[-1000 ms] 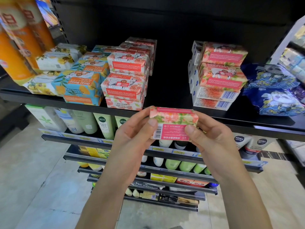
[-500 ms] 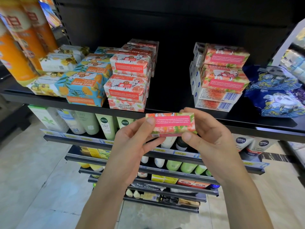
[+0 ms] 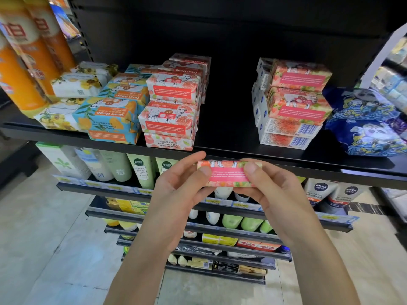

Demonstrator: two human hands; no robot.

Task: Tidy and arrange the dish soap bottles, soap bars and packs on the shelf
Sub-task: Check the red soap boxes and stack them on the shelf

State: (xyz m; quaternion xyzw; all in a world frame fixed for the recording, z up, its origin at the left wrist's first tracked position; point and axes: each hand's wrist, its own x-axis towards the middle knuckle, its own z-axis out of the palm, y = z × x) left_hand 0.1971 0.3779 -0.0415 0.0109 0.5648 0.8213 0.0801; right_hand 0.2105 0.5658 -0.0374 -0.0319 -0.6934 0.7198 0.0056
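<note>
Shelf [image 3: 231,128] front: hands [image 3: 178,188] [image 3: 275,192] rolled soap box [image 3: 226,175], pink panel facing.

Both hands up, forearms converging from the near edge.
Left hand [image 3: 180,188] and right hand [image 3: 273,194] each pinch one end of the soap box [image 3: 226,175], thumbs on its near face.

Pink soap box [image 3: 226,176] with green and orange flowers. Blue boxes [image 3: 110,119] with orange fruit and leaves. Orange bottles [image 3: 19,84]. Dark blue packs [image 3: 370,133] with swirly waves. Black shelf [image 3: 231,133].
</note>
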